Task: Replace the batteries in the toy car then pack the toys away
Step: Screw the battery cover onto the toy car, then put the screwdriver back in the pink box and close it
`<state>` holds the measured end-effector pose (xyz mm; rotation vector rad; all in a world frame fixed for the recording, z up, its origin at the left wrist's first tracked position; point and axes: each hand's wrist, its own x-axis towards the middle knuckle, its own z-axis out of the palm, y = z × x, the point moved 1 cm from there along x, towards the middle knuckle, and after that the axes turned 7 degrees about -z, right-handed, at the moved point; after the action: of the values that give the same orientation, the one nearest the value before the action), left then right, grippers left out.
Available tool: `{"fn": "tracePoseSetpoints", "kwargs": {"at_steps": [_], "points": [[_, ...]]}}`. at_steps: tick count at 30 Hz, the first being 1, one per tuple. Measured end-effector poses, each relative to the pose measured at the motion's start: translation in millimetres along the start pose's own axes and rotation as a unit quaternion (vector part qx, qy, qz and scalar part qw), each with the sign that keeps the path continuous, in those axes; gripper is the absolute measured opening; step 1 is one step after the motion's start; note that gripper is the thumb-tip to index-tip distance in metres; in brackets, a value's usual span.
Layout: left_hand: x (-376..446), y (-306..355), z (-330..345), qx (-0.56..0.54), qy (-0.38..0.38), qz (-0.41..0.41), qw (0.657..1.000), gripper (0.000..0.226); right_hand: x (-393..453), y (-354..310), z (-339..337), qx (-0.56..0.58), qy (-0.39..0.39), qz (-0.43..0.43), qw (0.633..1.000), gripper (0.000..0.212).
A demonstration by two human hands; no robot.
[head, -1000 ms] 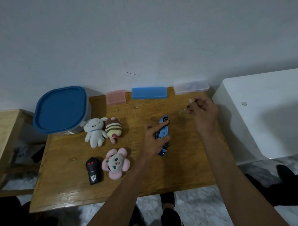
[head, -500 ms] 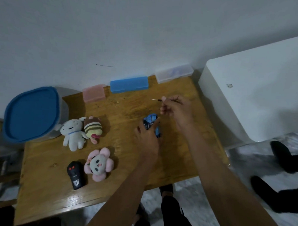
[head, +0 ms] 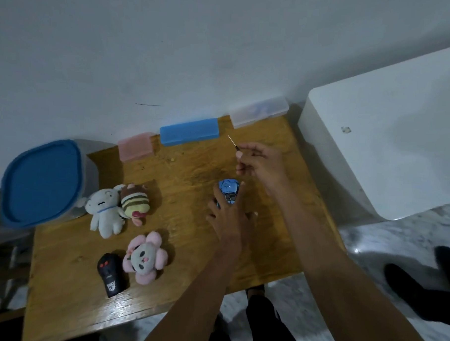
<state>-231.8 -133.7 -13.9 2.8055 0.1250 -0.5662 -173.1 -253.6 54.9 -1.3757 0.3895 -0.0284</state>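
A small blue toy car [head: 228, 193] sits on the wooden table [head: 182, 184], its front pointing away from me. My left hand [head: 230, 211] grips the car from behind, fingers along both sides. My right hand [head: 260, 161] hovers just beyond the car and pinches a thin screwdriver [head: 233, 142], whose tip points up and to the left. A black remote control [head: 110, 273] lies near the table's front edge. Three plush toys lie to the left: a white one [head: 104, 211], a striped brown one [head: 135, 201] and a pink flower-shaped one [head: 144, 257].
A big tub with a blue lid [head: 41, 183] stands at the table's left end. Pink [head: 135, 149], blue [head: 189, 131] and clear [head: 258, 114] plastic boxes line the wall. A white cabinet [head: 390, 141] stands to the right. My legs and feet show below the table.
The car has turned from lying on its side to upright under my left hand. My right hand has swung the screwdriver tip from pointing left to up-left. The camera shifted.
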Motion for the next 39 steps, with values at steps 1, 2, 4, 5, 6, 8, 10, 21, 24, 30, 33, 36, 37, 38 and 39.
{"fn": "tracePoseSetpoints", "kwargs": {"at_steps": [1,2,4,5,6,8,10,21,24,30,33,36,37,38,39], "points": [[-1.2,0.3,-2.4,-0.014,-0.004,0.001,1.0,0.084,2.7,-1.7,3.7,-0.009,-0.011,-0.001,1.0,0.02],[-3.0,0.0,-6.2,-0.032,-0.005,0.002,0.999,0.083,5.6,-3.9,8.6,-0.015,-0.021,-0.003,1.0,0.02],[-1.5,-6.9,-14.6,-0.071,0.009,0.014,0.997,0.082,12.4,-9.0,21.0,-0.028,-0.034,-0.006,0.999,0.019],[1.9,-13.3,-21.3,-0.091,0.025,0.024,0.995,0.08,16.6,-10.6,28.5,-0.04,-0.036,-0.01,0.998,0.018],[6.6,-21.4,-30.2,-0.109,0.049,0.033,0.992,0.078,21.0,-11.8,36.7,-0.061,-0.039,-0.016,0.997,0.018],[24.7,-44.8,-49.8,-0.162,0.104,0.031,0.981,0.07,30.1,-12.5,55.8,-0.108,-0.05,-0.035,0.992,0.013],[49.2,-72.8,-74.8,-0.214,0.162,0.012,0.963,0.061,38.6,-10.8,78.5,-0.166,-0.062,-0.057,0.983,0.009],[206.0,-212.5,-176.3,-0.258,0.18,0.016,0.949,0.051,101.8,39.0,233.0,-0.375,-0.093,-0.167,0.907,0.028],[228.9,-226.4,-169.1,-0.262,0.14,0.024,0.954,0.052,121.9,59.5,259.4,-0.427,-0.103,-0.172,0.882,0.022],[261.2,-244.3,-153.3,-0.225,0.094,0.047,0.969,0.066,139.1,89.5,279.9,-0.536,-0.136,-0.224,0.802,0.02],[266.7,-247.6,-150.0,-0.228,0.117,0.061,0.965,0.06,140.6,94.2,279.0,-0.559,-0.147,-0.229,0.783,0.041],[269.7,-247.4,-148.4,-0.24,0.139,0.07,0.958,0.052,142.5,93.2,275.9,-0.544,-0.14,-0.23,0.794,0.046],[271.0,-247.6,-148.0,-0.238,0.143,0.073,0.958,0.05,142.8,92.1,275.7,-0.543,-0.137,-0.235,0.794,0.043],[271.3,-247.3,-148.3,-0.237,0.147,0.077,0.957,0.049,142.6,90.5,275.6,-0.545,-0.135,-0.242,0.791,0.041],[271.6,-247.1,-148.5,-0.24,0.15,0.08,0.956,0.047,142.1,89.5,275.8,-0.547,-0.133,-0.249,0.788,0.038]]}}
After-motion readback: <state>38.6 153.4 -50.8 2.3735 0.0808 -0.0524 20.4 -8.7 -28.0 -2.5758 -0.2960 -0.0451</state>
